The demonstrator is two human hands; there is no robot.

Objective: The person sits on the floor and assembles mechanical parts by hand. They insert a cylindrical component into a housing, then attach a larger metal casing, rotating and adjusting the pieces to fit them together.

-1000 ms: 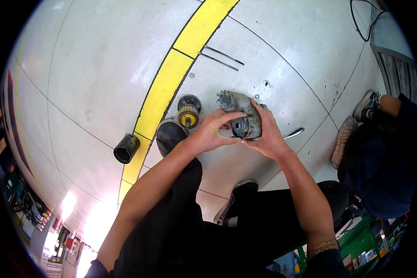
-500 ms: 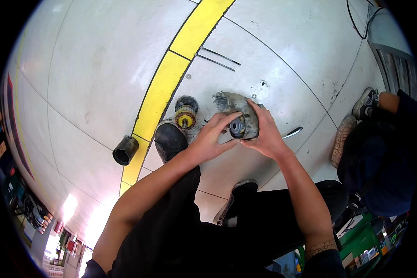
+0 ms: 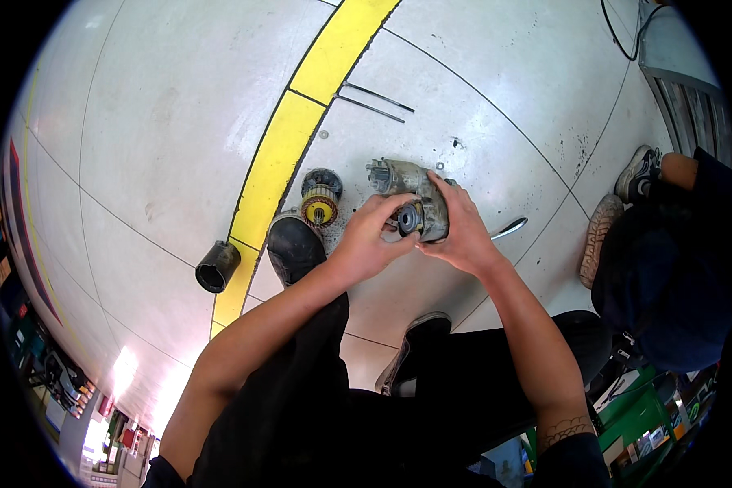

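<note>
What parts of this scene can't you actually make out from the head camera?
- Underside of the grey metal housing: covered by the right hand and the left hand.
- Fingertips of the left hand at the round dark end piece: too small to tell how they grip.
- The seated person on the right: cut off by the picture's rim.
- Shelves at lower left: blurred, bent.

**One camera, looking down from the head**

There is just one view. It sits on the person's head and looks straight down, close above the left hand point(image 3: 366, 240) and right hand point(image 3: 464, 236). The arms come in from the bottom. The floor point(image 3: 163, 122) curves at the round edges.
</note>
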